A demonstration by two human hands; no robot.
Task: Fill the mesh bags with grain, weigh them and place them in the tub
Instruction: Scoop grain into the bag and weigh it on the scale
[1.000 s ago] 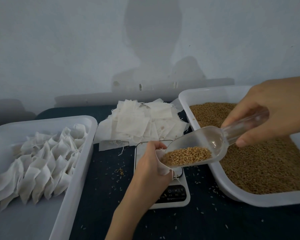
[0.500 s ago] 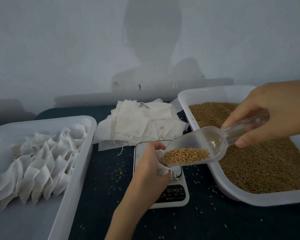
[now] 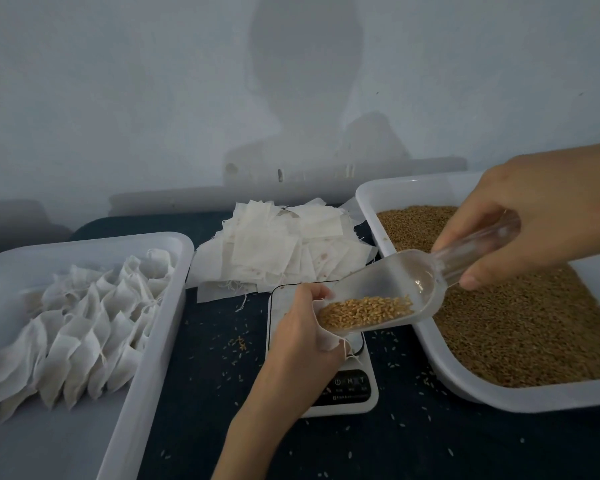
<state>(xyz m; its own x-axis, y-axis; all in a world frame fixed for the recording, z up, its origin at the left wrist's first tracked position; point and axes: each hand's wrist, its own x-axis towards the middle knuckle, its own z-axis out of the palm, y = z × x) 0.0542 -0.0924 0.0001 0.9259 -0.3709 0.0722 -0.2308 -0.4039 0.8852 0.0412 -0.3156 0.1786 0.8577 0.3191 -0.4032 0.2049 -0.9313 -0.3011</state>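
My left hand (image 3: 303,336) grips a small white mesh bag (image 3: 329,342) over the white kitchen scale (image 3: 347,393). My right hand (image 3: 534,216) holds the handle of a clear plastic scoop (image 3: 413,285), tilted down to the left. Its lip, with a heap of grain (image 3: 364,311), sits at the bag's mouth. At the right a white tub (image 3: 465,389) is full of brown grain (image 3: 520,327). On the left a second white tub (image 3: 146,341) holds rows of several filled mesh bags (image 3: 84,323).
A loose pile of empty white mesh bags (image 3: 281,251) lies behind the scale. Stray grains are scattered on the dark table cloth (image 3: 215,368) around the scale. A pale wall rises close behind the table.
The scoop has tipped slightly lower toward the bag, and the grain has slid nearer its lip. My left hand stays in place with the bag.
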